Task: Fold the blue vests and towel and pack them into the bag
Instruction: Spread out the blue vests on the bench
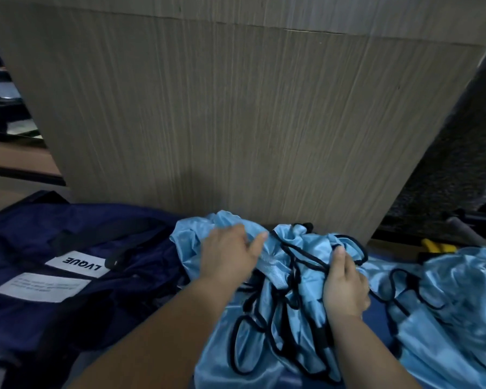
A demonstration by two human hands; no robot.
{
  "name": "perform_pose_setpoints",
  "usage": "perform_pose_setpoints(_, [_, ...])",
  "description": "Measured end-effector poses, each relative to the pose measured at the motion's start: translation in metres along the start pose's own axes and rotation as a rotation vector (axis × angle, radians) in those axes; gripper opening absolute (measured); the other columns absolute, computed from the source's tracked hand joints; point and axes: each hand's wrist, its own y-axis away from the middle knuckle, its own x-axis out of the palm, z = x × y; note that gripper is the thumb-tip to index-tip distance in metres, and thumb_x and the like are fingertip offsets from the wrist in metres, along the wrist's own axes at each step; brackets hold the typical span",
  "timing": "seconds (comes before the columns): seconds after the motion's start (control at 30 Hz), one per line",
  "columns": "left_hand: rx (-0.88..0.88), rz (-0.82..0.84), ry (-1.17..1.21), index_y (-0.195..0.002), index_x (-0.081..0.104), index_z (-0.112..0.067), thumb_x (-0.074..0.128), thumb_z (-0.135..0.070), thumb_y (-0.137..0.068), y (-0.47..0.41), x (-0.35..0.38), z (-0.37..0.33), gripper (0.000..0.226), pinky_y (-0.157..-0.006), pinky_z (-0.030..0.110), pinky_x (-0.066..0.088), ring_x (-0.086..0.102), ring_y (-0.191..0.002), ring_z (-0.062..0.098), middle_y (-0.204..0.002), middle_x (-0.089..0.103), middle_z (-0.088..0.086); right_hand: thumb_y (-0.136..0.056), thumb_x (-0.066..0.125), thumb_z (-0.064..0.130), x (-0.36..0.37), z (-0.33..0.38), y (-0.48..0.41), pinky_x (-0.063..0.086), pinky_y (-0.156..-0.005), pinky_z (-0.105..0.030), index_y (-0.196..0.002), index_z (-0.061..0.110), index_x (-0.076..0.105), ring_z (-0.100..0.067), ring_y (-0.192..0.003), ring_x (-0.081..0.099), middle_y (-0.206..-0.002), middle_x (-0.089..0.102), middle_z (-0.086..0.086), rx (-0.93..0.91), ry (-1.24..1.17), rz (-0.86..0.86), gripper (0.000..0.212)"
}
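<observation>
Bunched vests: pale blue bunched vests with black-bound edges lie crumpled straight ahead of the person, unfolded, with the binding loops tangled across the top.
Long axis: the heap runs roughly from near to far, from the lower edge of the view up to the wood-grain panel.
Left hand: the left hand lies on the heap's far left corner with fingers stretched out flat, pressing the cloth rather than gripping it.
Right hand: the right hand holds the heap's right edge, thumb up on top and fingers wrapped round a fold.
Bag: the navy bag with its white LVQUE label lies flat to the left, touching the heap's left side.
Key relation: the bag is on the left hand's side, so that hand is nearer to it; packing would likely carry cloth leftward.
Second heap: more pale blue vests lie to the right, beyond the right hand.
Towel: I cannot tell it apart here.
Stage: folding appears barely begun.
</observation>
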Motion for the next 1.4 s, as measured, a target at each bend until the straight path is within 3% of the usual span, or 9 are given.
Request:
perform_pose_setpoints(0.07, [-0.066,-0.063,0.000,-0.118,0.055,-0.024,0.038,-0.075,-0.085,-0.013,0.005,0.025,0.063,-0.103,0.041,0.034,0.042,-0.124,0.025,-0.128,0.055,-0.001,-0.097,0.015,0.064,0.003,-0.001,0.004,0.013,-0.115,-0.051,-0.141,0.027,0.050,-0.030,-0.144,0.019,-0.153,0.038,-0.007,0.010,0.074,-0.010,0.068])
perform_pose_setpoints(0.2, [-0.281,0.199,0.043,-0.155,0.008,-0.024,0.032,-0.085,-0.078,-0.019,0.018,0.054,0.101,-0.121,0.048,0.003,0.003,-0.149,0.033,-0.162,0.016,0.009,-0.082,0.007,0.082,0.005,-0.002,0.007,0.007,-0.119,-0.056,-0.144,0.027,0.046,-0.030,-0.149,0.006,-0.163,0.015,-0.007,0.016,0.088,0.028,0.092])
perform_pose_setpoints(0.37, [-0.380,0.466,0.397,-0.154,-0.006,-0.033,0.033,-0.093,-0.068,0.001,0.036,0.043,0.112,-0.114,0.051,0.028,0.031,-0.142,0.034,-0.155,0.037,0.004,-0.078,0.015,0.079,0.005,-0.003,0.006,0.013,-0.117,-0.057,-0.153,0.025,0.028,-0.026,-0.151,0.003,-0.165,-0.005,-0.003,0.083,-0.023,0.172,0.093])
perform_pose_setpoints(0.5, [-0.398,0.511,0.689,-0.154,-0.010,-0.035,0.039,-0.092,-0.069,0.019,0.039,0.019,0.113,-0.117,0.043,0.026,0.033,-0.142,0.026,-0.158,0.030,-0.004,-0.088,0.024,0.074,0.005,-0.003,0.008,0.016,-0.116,-0.054,-0.156,0.026,0.015,-0.029,-0.150,0.010,-0.165,-0.007,-0.003,0.104,-0.067,0.257,0.084])
perform_pose_setpoints(0.67, [-0.383,0.552,1.001,-0.156,0.001,-0.033,0.049,-0.090,-0.060,0.038,0.051,-0.013,0.121,-0.115,0.033,0.024,0.025,-0.145,0.015,-0.159,0.019,-0.012,-0.085,0.032,0.077,0.007,-0.004,0.013,0.019,-0.119,-0.051,-0.156,0.031,0.010,-0.027,-0.149,0.017,-0.164,0.011,-0.002,0.138,-0.205,0.300,0.088])
perform_pose_setpoints(0.8, [-0.503,0.556,1.146,-0.151,0.024,-0.038,0.056,-0.099,-0.042,0.036,0.057,-0.027,0.129,-0.115,0.043,0.033,0.038,-0.139,0.015,-0.156,0.033,-0.010,-0.088,0.037,0.073,-0.002,-0.003,0.020,0.023,-0.117,-0.044,-0.156,0.030,0.007,-0.025,-0.147,0.025,-0.162,0.021,0.001,0.169,-0.342,0.340,0.086])
perform_pose_setpoints(0.97, [-0.430,0.707,1.277,-0.124,0.061,-0.037,0.053,-0.091,-0.061,0.045,0.060,-0.054,0.083,-0.107,0.042,0.044,0.061,-0.118,0.014,-0.126,0.066,-0.007,-0.090,0.041,0.068,-0.026,-0.009,0.024,0.024,-0.116,-0.040,-0.157,0.030,0.009,-0.023,-0.147,0.024,-0.162,0.021,0.002,0.179,-0.466,0.284,0.083])
perform_pose_setpoints(1.17, [-0.301,0.609,1.346,-0.138,0.049,-0.039,0.063,-0.090,-0.055,0.053,0.069,-0.113,0.098,-0.110,0.040,0.041,0.056,-0.124,0.011,-0.135,0.058,-0.013,-0.092,0.042,0.063,-0.078,-0.016,0.015,0.022,-0.116,-0.035,-0.157,0.028,0.010,-0.019,-0.147,0.022,-0.162,0.019,0.005,0.112,-0.530,0.088,0.080])
perform_pose_setpoints(1.4, [-0.139,0.717,1.418,-0.135,0.054,-0.035,0.069,-0.088,-0.047,0.058,0.050,-0.211,0.104,-0.107,0.041,0.044,0.060,-0.119,0.015,-0.131,0.063,-0.008,-0.093,0.043,0.059,-0.170,-0.011,-0.003,0.022,-0.107,-0.024,-0.157,0.027,0.012,-0.013,-0.144,0.025,-0.160,0.024,0.006,-0.048,-0.530,-0.211,0.078])
